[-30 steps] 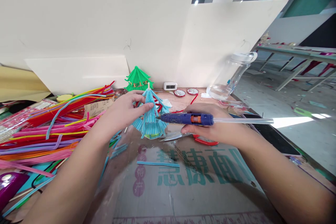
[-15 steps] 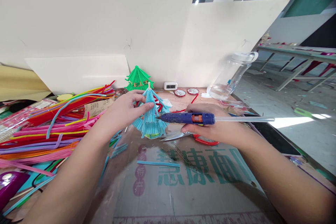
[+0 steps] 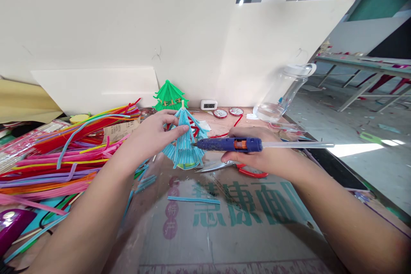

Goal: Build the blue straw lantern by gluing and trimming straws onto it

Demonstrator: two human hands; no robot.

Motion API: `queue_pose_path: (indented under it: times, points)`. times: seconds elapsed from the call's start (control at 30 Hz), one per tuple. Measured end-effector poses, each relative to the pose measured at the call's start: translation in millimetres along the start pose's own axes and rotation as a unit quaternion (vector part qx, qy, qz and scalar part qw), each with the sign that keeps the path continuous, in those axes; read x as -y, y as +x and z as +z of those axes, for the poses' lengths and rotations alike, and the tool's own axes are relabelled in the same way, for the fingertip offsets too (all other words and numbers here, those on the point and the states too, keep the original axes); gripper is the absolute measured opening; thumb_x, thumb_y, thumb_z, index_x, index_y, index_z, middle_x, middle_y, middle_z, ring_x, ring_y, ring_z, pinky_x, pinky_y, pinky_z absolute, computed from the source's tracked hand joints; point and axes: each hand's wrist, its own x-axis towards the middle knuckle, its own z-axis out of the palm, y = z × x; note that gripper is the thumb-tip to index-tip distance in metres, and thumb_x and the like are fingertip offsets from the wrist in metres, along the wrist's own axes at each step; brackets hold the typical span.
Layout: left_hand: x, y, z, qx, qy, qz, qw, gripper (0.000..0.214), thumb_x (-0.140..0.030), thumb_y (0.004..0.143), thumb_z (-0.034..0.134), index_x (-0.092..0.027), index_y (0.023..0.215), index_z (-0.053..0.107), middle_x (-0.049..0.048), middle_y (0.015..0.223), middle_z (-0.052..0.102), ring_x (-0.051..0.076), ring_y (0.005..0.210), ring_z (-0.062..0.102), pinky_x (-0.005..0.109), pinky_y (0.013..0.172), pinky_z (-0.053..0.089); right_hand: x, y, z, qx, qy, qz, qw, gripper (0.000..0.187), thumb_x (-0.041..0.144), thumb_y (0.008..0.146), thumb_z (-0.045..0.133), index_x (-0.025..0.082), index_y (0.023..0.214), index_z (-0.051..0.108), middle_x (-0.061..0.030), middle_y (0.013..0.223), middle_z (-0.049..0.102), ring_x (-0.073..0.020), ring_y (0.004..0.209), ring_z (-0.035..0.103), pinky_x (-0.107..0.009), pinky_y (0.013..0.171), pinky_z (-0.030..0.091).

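Observation:
My left hand (image 3: 162, 130) grips the upper part of a blue pipe-cleaner cone (image 3: 188, 156), a two-tiered roof shape with a pale stick at its tip. Wrapped in my right hand (image 3: 257, 147) is a dark blue hot glue gun (image 3: 227, 144), with a long clear glue stick (image 3: 298, 145) out of its back end. The gun's nozzle points left and meets the cone's right side, at the join of the tiers. Below the gun lie scissors with red handles (image 3: 253, 174). One cut blue pipe cleaner (image 3: 194, 200) rests on the board in front.
Many coloured pipe cleaners (image 3: 64, 167) are heaped at left. Behind the cone stands a green pipe-cleaner roof (image 3: 169, 96). A small digital clock (image 3: 208, 105), two round tins (image 3: 220, 113) and a clear water bottle (image 3: 279, 94) line the back, before a white panel (image 3: 192, 30).
Almost nothing differs. The glue stick has slid slightly left, toward the gun, while both hands and the cone stay in place.

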Motion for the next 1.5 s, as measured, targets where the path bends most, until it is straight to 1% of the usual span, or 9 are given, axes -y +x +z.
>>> queue_pose_path:
  times: [0.17,0.3,0.53,0.63,0.73,0.97,1.17,1.3,1.5]
  points:
    - [-0.1,0.7,-0.4,0.003,0.009,-0.006,1.0,0.039,-0.054,0.084,0.05,-0.021,0.076,0.07,0.002,0.118,0.065,0.026,0.107,0.059,0.039,0.092,0.045,-1.7,-1.0,3.0,-0.027,0.0,-0.009,1.0,0.036,0.056,0.076,0.066,0.02,0.081,0.066,-0.0014,0.071,0.066,-0.0151,0.061,0.056,-0.024,0.055,0.035]
    - [0.2,1.0,0.0,0.005,0.009,-0.004,1.0,0.04,-0.054,0.084,0.049,-0.021,0.075,0.069,0.0018,0.116,0.066,0.026,0.105,0.059,0.038,0.091,0.045,-0.9,-1.5,2.4,-0.025,-0.01,-0.011,1.0,0.034,0.054,0.075,0.068,0.021,0.08,0.067,-0.0006,0.068,0.065,-0.0147,0.061,0.054,-0.024,0.056,0.036]
    - [0.6,1.1,-0.4,0.003,0.012,-0.012,1.0,0.04,-0.055,0.084,0.05,-0.02,0.073,0.067,0.002,0.121,0.063,0.026,0.107,0.058,0.038,0.09,0.045,-0.9,-1.6,1.7,-0.012,-0.003,-0.006,1.0,0.032,0.053,0.075,0.068,0.021,0.08,0.066,-0.0003,0.071,0.066,-0.0155,0.064,0.057,-0.024,0.058,0.037]
    - [0.5,0.7,-1.0,0.006,0.011,-0.014,1.0,0.04,-0.055,0.084,0.05,-0.021,0.074,0.068,0.0018,0.117,0.064,0.026,0.104,0.059,0.037,0.088,0.046,-0.6,-0.5,1.0,-0.015,0.011,-0.006,1.0,0.035,0.055,0.076,0.066,0.02,0.08,0.065,-0.0003,0.069,0.065,-0.0152,0.061,0.055,-0.024,0.056,0.035]
    - [-0.2,0.2,-1.0,0.006,0.01,-0.01,1.0,0.039,-0.053,0.084,0.05,-0.021,0.074,0.068,0.0018,0.117,0.064,0.025,0.103,0.059,0.037,0.088,0.045,1.2,1.0,-1.0,-0.004,0.007,-0.005,1.0,0.035,0.055,0.078,0.065,0.02,0.078,0.064,0.0005,0.069,0.064,-0.0143,0.061,0.053,-0.024,0.056,0.033]
    - [-1.6,0.1,0.8,0.004,0.0,0.001,1.0,0.037,-0.05,0.085,0.051,-0.02,0.073,0.069,0.0005,0.121,0.062,0.024,0.104,0.059,0.038,0.092,0.045,2.0,2.6,0.7,-0.029,-0.013,0.002,1.0,0.037,0.056,0.076,0.066,0.02,0.073,0.06,0.0029,0.064,0.06,-0.0124,0.059,0.05,-0.023,0.055,0.031]
    - [-1.1,-0.3,0.9,0.004,0.002,-0.004,1.0,0.037,-0.05,0.085,0.052,-0.02,0.073,0.069,0.0008,0.121,0.062,0.024,0.105,0.058,0.037,0.09,0.047,4.3,1.3,-1.4,-0.037,-0.041,-0.011,0.998,0.035,0.054,0.077,0.067,0.02,0.073,0.061,0.0019,0.065,0.062,-0.0132,0.06,0.052,-0.023,0.055,0.03]
    - [-1.4,0.0,1.4,0.003,-0.002,0.001,1.0,0.037,-0.049,0.086,0.051,-0.02,0.073,0.069,0.0013,0.122,0.062,0.023,0.108,0.057,0.036,0.091,0.046,7.3,-0.6,-4.1,-0.039,-0.083,-0.029,0.995,0.035,0.055,0.077,0.066,0.02,0.077,0.063,0.0,0.066,0.063,-0.0149,0.059,0.053,-0.024,0.054,0.029]
    - [-2.7,0.2,2.1,-0.001,0.006,0.0,1.0,0.036,-0.05,0.086,0.052,-0.021,0.077,0.071,0.001,0.12,0.064,0.023,0.107,0.058,0.034,0.088,0.046,10.2,-3.5,-5.0,-0.031,-0.116,-0.067,0.99,0.034,0.053,0.083,0.059,0.019,0.083,0.062,-0.002,0.071,0.066,-0.0168,0.064,0.058,-0.025,0.057,0.031]
